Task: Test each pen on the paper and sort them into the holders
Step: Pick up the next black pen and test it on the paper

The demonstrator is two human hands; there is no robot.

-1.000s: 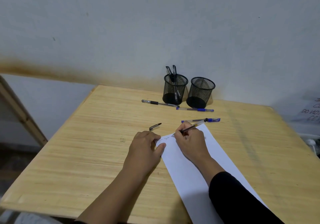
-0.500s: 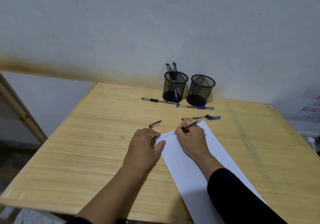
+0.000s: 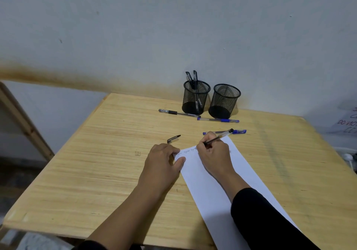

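Note:
My right hand (image 3: pixel 213 154) grips a clear black pen (image 3: pixel 220 136), its tip down on the white paper (image 3: pixel 212 191) beside a short line of scribbles. My left hand (image 3: pixel 164 160) rests on the paper's top left corner, fingers curled, thumb on the sheet. A black pen cap (image 3: pixel 173 139) lies on the wood just beyond it. A blue pen (image 3: pixel 238 131) lies past the paper. A black pen (image 3: pixel 178 113) and another blue pen (image 3: pixel 218 120) lie in front of two black mesh holders. The left holder (image 3: pixel 196 97) has two black pens; the right holder (image 3: pixel 224 101) looks empty.
The wooden table (image 3: pixel 96 162) stands against a pale wall. Its left and near edges drop off to the floor. A slanted wooden frame (image 3: pixel 25 124) stands at the left. A sheet with handwriting (image 3: pixel 347 122) sits off the table at the right.
My right hand has moved slightly along the line of scribbles with the pen. My left hand stays on the paper's corner. The camera has tilted a little.

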